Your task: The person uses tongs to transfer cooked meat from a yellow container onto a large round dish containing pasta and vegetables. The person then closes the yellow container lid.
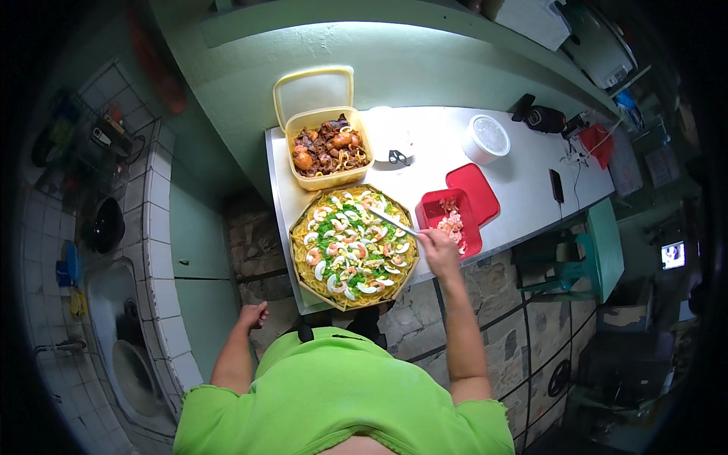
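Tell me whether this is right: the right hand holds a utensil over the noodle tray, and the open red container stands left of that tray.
Not quite: the open red container stands right of the noodle tray, as the head view shows. The right hand does hold a utensil over the tray.

The person's rocking a bright lime-green top (356, 379), kinda loose-looking, with short sleeves (206, 409) that have slightly wavy edges. Neckline (364, 428) is a wide curve, and there's something black (367, 323) past the hem, too dark to make out. Left hand (255, 314) and right hand (440, 253) are both bare.
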Available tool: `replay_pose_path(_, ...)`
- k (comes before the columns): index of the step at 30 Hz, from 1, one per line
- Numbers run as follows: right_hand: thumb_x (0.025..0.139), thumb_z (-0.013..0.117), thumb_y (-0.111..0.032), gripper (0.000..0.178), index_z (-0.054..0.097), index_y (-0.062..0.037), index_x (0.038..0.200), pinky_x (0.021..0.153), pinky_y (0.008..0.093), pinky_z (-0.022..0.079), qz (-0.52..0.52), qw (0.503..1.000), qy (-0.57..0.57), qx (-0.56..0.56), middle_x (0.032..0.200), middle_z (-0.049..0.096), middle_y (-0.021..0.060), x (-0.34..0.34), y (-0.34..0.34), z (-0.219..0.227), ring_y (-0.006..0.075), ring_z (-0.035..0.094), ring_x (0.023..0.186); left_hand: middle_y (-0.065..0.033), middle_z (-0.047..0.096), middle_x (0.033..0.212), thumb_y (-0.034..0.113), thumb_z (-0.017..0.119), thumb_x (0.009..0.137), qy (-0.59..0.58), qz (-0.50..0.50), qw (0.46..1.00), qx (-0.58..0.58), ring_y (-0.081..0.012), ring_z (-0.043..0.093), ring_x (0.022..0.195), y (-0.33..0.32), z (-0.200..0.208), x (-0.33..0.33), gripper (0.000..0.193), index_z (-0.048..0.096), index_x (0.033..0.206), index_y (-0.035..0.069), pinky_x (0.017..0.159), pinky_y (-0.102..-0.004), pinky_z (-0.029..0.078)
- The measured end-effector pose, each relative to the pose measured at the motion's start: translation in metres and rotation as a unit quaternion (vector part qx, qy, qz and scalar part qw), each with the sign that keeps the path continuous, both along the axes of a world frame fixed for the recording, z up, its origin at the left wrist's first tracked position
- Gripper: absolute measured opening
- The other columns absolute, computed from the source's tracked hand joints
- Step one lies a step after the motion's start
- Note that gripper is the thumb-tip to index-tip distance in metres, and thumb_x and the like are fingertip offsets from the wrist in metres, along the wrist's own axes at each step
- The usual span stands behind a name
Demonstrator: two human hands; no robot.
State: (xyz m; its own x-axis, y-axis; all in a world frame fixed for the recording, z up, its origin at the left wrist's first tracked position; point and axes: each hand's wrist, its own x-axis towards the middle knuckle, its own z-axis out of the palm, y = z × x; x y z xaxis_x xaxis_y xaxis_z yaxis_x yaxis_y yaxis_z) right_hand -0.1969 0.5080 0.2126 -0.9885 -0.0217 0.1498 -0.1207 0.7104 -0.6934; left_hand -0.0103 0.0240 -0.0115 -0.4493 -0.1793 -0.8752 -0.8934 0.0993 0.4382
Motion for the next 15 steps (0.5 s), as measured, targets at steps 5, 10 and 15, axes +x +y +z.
replay_pose_path(5, 0.089, 0.060, -0.027, 0.025, 0.071, -0.0044, 0.090, 0.073, 0.0416, 0.049, -0.009, 0.994, -0.104, -0.030, 0.087, 0.068, 0.0169, -0.023, -0.050, -0.028, 0.0328, 0.066, 0.083, -0.0017, 0.056, 0.062, 0.043, 0.063, 0.090, 0.037, 0.001, 0.999, 0.003, -0.0115, 0.049, 0.043, 0.002, 0.002, -0.002, 0.041, 0.065, 0.079, 0.004, 0.043, -0.0283, 0.043)
replay_pose_path(10, 0.089, 0.059, -0.029, 0.027, 0.071, -0.0052, 0.093, 0.075, 0.0429, 0.049, -0.006, 0.996, -0.062, 0.067, 0.088, 0.068, 0.0176, -0.027, -0.054, -0.027, 0.0341, 0.066, 0.083, -0.0018, 0.056, 0.062, 0.042, 0.064, 0.090, -0.011, 0.034, 0.999, -0.018, -0.0125, 0.049, 0.043, -0.013, 0.001, 0.017, 0.040, 0.065, 0.078, 0.004, 0.042, -0.0296, 0.042)
replay_pose_path(15, 0.091, 0.060, -0.029, 0.027, 0.071, -0.0047, 0.095, 0.073, 0.0385, 0.051, -0.046, 0.998, -0.034, -0.020, 0.088, 0.069, 0.0176, -0.026, -0.022, -0.015, 0.0321, 0.067, 0.080, -0.0007, 0.056, 0.063, 0.043, 0.062, 0.090, -0.049, 0.041, 0.998, -0.012, -0.0130, 0.051, 0.045, -0.027, -0.008, 0.044, 0.039, 0.064, 0.080, 0.006, 0.045, -0.0314, 0.045)
